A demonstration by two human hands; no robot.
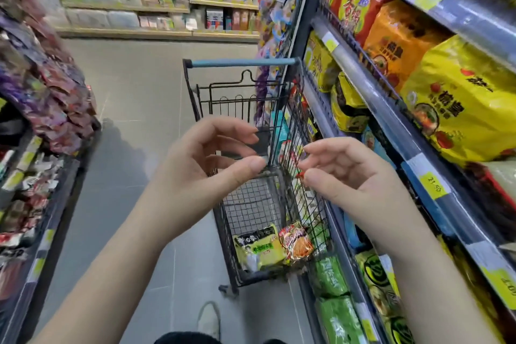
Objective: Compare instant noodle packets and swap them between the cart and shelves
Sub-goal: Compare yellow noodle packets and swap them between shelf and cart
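Observation:
A black wire cart with a blue handle stands in the aisle ahead of me. At its bottom lie two noodle packets: a yellow-green one and a red-orange one beside it. My left hand and my right hand hover over the cart's near end, fingers curled and apart, holding nothing. The shelves on the right carry large noodle multipacks: a yellow one, an orange one and green ones low down.
Snack-filled shelves line the left of the aisle. More shelving closes the far end. Grey tiled floor runs between them. My shoe shows behind the cart. A yellow price tag sits on the right shelf edge.

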